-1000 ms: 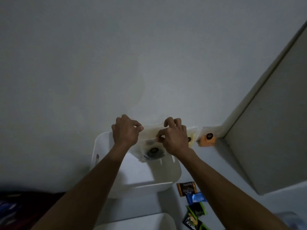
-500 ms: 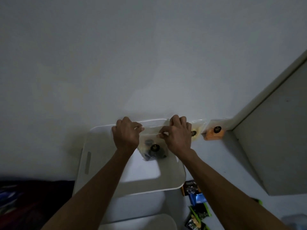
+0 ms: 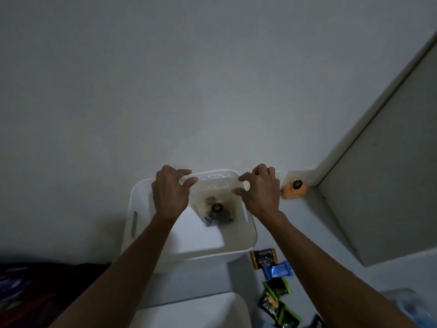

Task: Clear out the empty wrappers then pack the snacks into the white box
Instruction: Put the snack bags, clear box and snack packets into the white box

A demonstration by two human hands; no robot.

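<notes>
Forearms rise from the bottom edge, their elbows cut off. Nearest, a white rounded surface sits low in the frame, only partly seen, and dark patterned fabric at lower left is too dim to identify. To the right, small wrapped snacks lie in a loose line on the white table: green-and-black packets partly cropped below, then a blue packet, then a brown packet just beside the white box. Over the box, the left hand and right hand each pinch an upper corner of a clear snack bag between thumb and curled fingers, the bag hanging inside the box with dark contents blurred at its bottom. Beyond the right hand, an orange snack bag leans by the wall; another clear bag's edge is mostly hidden behind the right hand.
</notes>
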